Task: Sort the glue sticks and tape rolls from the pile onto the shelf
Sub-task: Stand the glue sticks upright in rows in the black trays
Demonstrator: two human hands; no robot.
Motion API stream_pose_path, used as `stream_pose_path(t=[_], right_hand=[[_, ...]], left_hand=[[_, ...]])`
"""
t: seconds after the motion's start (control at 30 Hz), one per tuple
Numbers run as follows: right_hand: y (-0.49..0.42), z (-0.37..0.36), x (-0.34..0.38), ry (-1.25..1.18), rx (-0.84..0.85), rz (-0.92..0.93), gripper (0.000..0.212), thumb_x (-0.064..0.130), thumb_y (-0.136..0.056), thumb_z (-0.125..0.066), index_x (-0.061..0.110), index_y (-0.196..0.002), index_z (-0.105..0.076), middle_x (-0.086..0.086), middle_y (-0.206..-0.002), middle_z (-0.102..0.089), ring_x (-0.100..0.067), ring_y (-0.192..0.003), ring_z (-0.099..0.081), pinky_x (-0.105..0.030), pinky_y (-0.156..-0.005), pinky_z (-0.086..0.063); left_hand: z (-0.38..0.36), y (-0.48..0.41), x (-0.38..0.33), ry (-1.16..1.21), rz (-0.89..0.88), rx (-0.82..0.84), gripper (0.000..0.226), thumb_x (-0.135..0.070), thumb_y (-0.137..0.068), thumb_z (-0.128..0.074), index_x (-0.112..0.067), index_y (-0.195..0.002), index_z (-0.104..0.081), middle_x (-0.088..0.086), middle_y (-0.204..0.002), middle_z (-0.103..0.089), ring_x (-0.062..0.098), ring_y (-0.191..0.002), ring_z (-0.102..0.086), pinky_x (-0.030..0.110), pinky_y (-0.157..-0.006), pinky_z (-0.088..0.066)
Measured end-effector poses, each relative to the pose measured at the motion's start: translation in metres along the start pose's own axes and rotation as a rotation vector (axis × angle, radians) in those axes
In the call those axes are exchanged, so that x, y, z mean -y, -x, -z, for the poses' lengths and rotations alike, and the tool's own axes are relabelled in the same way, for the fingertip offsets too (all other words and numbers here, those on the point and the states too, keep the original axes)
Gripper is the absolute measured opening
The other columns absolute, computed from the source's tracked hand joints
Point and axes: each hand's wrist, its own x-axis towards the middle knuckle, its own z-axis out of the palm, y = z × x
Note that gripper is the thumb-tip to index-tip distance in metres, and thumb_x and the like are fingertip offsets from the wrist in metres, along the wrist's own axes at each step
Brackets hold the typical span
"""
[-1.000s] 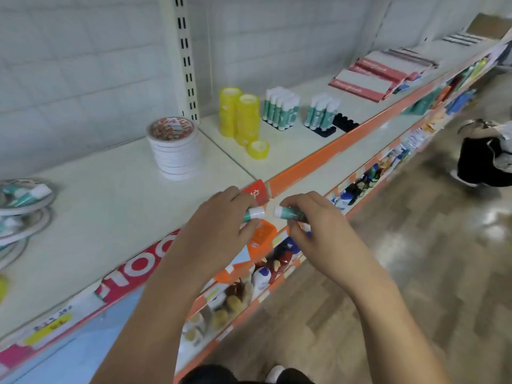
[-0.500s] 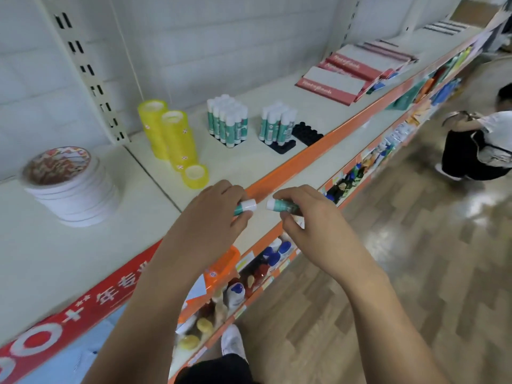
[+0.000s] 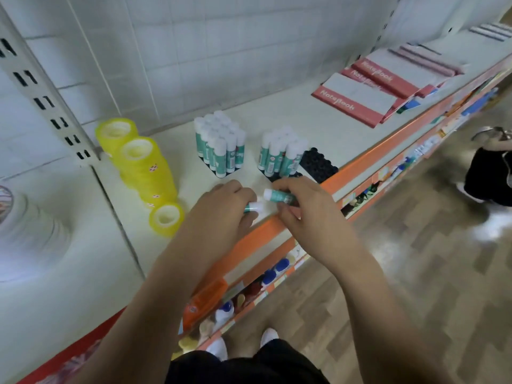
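Left hand [image 3: 221, 209] curled round one teal glue stick [image 3: 253, 207], right hand [image 3: 307, 214] pinching a second glue stick [image 3: 277, 195], white caps nearly meeting above the shelf [image 3: 318, 126] front edge, just before upright glue-stick clusters [image 3: 220, 142], yellow tape rolls [image 3: 144, 162] further left.

The word "Notebook" runs in white script along the red cover band of the nearest white-and-red paper notebook [image 3: 354, 95] lying on the pale shelf [image 3: 277, 120]. The same word shows, more blurred, on the red bands of the two notebooks fanned behind it [image 3: 378, 74]. Print on the green-and-white glue sticks [image 3: 221, 146], the small red-and-white stickers on the yellow tape rolls [image 3: 146, 167] and the paper tags [image 3: 349, 199] on the lower shelf rail is too blurred to read.
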Motion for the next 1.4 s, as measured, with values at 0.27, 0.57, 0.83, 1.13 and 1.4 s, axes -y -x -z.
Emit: stream_pose_path(t=[0.27,0.57,0.83,1.13,1.4], right_hand=[[-0.033,-0.004,-0.034,-0.029,0.098,0.117,0.028,0.009,-0.091,-0.06,0.014,-0.119,-0.061,-0.003,-0.113,-0.06,-0.022,-0.104,-0.055,-0.041,-0.087,-0.049],[-0.052,0.004,-0.059,-0.09,0.231,0.236,0.029,0.017,-0.094,-0.058,0.021,-0.123,-0.06,0.004,-0.117,-0.06,-0.015,-0.105,-0.056,-0.038,-0.089,-0.049],[-0.061,0.011,-0.077,-0.198,0.258,0.308,0.032,0.02,-0.091,-0.065,0.021,-0.122,-0.06,0.009,-0.114,-0.064,-0.003,-0.099,-0.058,-0.022,-0.087,-0.049],[-0.065,0.012,-0.081,-0.378,0.123,0.301,0.023,0.021,-0.082,-0.078,0.015,-0.099,-0.064,0.007,-0.086,-0.065,-0.009,-0.077,-0.06,-0.025,-0.073,-0.052],[-0.066,0.012,-0.082,-0.345,0.127,0.29,0.018,0.019,-0.085,-0.076,0.015,-0.098,-0.064,0.007,-0.086,-0.064,-0.006,-0.079,-0.059,-0.017,-0.073,-0.049]], left_hand=[[-0.016,-0.02,-0.003,-0.016,0.106,-0.001,0.026,-0.035,-0.091,-0.061,-0.025,-0.115,-0.064,-0.003,-0.103,-0.056,0.024,-0.098,-0.052,0.039,-0.088,-0.042],[-0.022,-0.028,-0.023,0.03,0.262,-0.181,0.029,-0.034,-0.084,-0.07,-0.019,-0.109,-0.068,-0.002,-0.101,-0.06,0.024,-0.094,-0.056,0.037,-0.083,-0.046],[-0.03,-0.042,-0.043,0.018,0.313,-0.248,0.018,-0.021,-0.085,-0.071,-0.018,-0.102,-0.071,-0.001,-0.096,-0.062,0.023,-0.093,-0.057,0.035,-0.082,-0.045],[-0.031,-0.046,-0.052,0.036,0.332,-0.239,0.019,-0.029,-0.084,-0.071,-0.017,-0.098,-0.074,0.0,-0.102,-0.062,0.019,-0.096,-0.057,0.027,-0.082,-0.042],[-0.012,-0.048,-0.066,0.178,0.256,-0.494,0.03,-0.02,-0.08,-0.078,-0.02,-0.107,-0.068,-0.007,-0.088,-0.067,0.007,-0.076,-0.061,0.022,-0.073,-0.05]])
